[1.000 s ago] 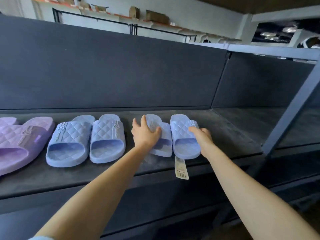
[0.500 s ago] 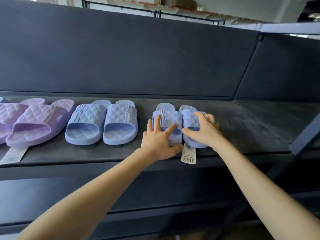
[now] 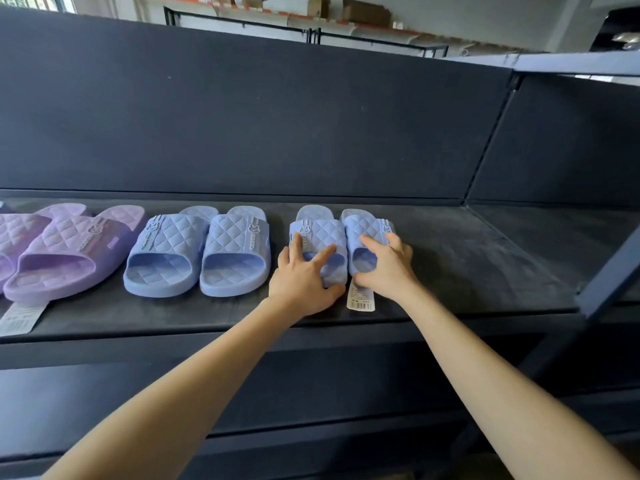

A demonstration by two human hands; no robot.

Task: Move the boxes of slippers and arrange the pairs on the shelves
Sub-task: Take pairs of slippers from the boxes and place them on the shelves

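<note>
A small pair of blue quilted slippers lies flat on the dark shelf [image 3: 485,265], toes toward me. My left hand [image 3: 304,278] holds the left slipper [image 3: 320,233], with fingers spread on its strap and the thumb round its toe. On the right slipper [image 3: 367,225], my right hand [image 3: 389,266] grips with fingers over the strap and the thumb at the toe. A white barcode tag [image 3: 361,299] lies in front between my hands.
A larger blue pair [image 3: 197,251] sits just left of my left hand, and a purple pair [image 3: 65,251] with a tag [image 3: 19,317] farther left. The shelf has a dark back panel [image 3: 277,126]. A slanted frame post [image 3: 613,271] stands at the right.
The left slipper, tilted on its side a second ago, now lies flat beside the right one. Both hands have slid to the toe ends. The view has shifted right.
</note>
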